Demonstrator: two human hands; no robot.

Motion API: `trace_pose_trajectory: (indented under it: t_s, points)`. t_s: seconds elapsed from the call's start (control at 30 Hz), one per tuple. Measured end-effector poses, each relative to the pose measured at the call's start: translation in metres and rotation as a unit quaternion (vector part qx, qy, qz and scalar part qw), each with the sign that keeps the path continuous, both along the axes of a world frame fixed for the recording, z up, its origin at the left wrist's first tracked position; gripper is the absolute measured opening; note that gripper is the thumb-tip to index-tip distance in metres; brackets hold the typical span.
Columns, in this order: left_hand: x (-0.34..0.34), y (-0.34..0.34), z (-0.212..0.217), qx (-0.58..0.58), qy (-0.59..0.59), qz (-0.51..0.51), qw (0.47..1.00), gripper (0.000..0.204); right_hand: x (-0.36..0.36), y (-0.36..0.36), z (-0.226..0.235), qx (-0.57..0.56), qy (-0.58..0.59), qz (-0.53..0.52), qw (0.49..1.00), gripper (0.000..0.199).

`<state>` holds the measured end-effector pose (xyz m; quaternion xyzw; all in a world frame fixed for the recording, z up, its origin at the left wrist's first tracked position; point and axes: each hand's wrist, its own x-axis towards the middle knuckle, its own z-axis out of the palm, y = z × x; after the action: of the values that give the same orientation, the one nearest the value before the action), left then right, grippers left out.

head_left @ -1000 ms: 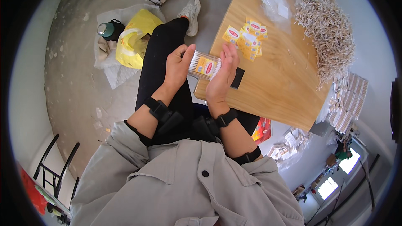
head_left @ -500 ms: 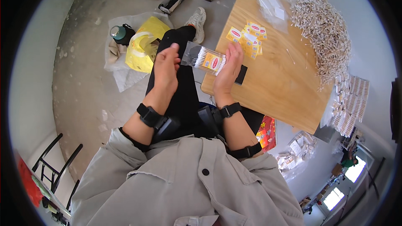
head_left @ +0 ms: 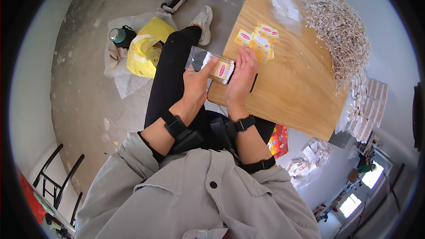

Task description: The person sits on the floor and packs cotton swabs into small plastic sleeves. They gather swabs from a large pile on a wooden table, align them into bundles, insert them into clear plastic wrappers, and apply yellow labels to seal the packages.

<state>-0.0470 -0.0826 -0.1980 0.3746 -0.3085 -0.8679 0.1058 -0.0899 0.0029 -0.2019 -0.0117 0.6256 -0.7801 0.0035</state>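
Hands lowered; their grip hides most of the swab pack.

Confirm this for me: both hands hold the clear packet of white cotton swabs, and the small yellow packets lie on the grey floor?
Not quite. The head view shows the small yellow packets on the wooden table, not the floor. Both the left hand and right hand do hold the clear packet of white cotton swabs.
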Motion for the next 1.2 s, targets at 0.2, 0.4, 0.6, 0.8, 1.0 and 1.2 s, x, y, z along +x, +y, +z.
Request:
trace_pose_trajectory:
  t_s: [0.2,0.4,0.6,0.8,1.0,1.2]
  points:
    - [0.001,0.001,-0.005,0.015,-0.008,-0.005,1.000,0.020,0.002,-0.010,0.007,0.058,-0.008,0.006,0.998,0.046]
    - [0.000,0.002,-0.010,0.054,-0.002,-0.007,0.999,0.019,0.000,-0.017,0.008,0.056,-0.014,0.017,0.998,0.047]
    - [0.001,0.006,-0.005,0.071,0.008,-0.025,0.997,0.021,0.001,-0.025,0.012,0.099,-0.008,0.055,0.993,0.049]
    - [-0.001,0.008,0.003,0.074,-0.004,-0.035,0.997,0.025,0.004,-0.031,0.013,0.101,-0.001,0.058,0.993,0.049]
    - [0.000,0.004,0.007,0.078,-0.017,-0.032,0.996,0.024,0.004,-0.036,0.021,0.179,0.024,0.073,0.981,0.049]
    - [0.005,-0.018,0.004,0.038,0.008,-0.032,0.999,0.018,0.006,-0.052,0.023,0.147,0.047,0.115,0.981,0.054]
